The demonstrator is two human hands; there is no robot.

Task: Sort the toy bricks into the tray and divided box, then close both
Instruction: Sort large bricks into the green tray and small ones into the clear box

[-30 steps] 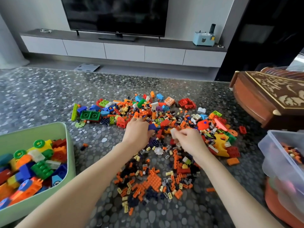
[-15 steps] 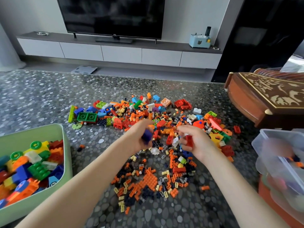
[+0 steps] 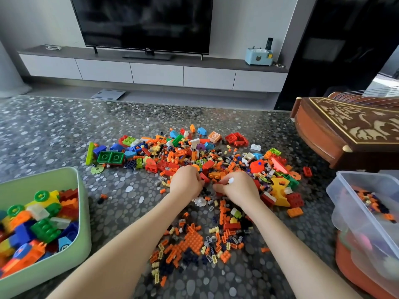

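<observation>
Toy bricks lie in a loose, many-coloured heap on the pebble-patterned floor, spreading ahead of the fingers and back toward the person between the two forearms. The left hand and right hand rest palm down in the middle of the heap, close together but apart, with fingers curled into the bricks (what either has hold of, if anything, cannot be told, since the fingertips are buried). Well to the left of the hands sits the green tray, open and partly filled with larger bricks. Well to the right sits the clear divided box, open too, with small orange and dark pieces in its far compartment. A carved wooden instrument stands beyond the box.
</observation>
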